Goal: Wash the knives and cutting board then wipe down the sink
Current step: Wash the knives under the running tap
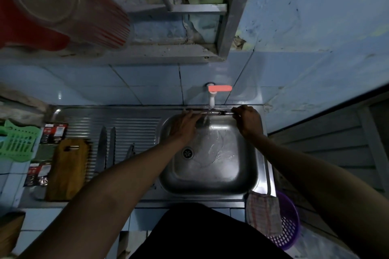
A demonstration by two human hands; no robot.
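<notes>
I find the right hand at upper right of the sink, its grip clenched round the handle of a knife. The knife lies horizontal across the frame, just under the tap, handle to the right and blade running left. The left hand sits at the blade end, fingers extended and fairly straight, touching or just beside the blade; I cannot tell whether they press on it. That hand grasps nothing that I can see.

The relation that governs the next move, in my judgement: the long axis of the knife runs left to right between the 2 hands, so any rub along the blade travels away from the right grip toward the left of the frame, and the left hand is the nearer one to the edge.

About 3 more knives lie on the drainer at centre left, long axes pointing up the frame, well apart from both hands. The board lies left of them on the worktop. A cloth hangs at the lower right corner of the sink.

I judge the washing to be at an early step; board and sink wipe not yet done.
</notes>
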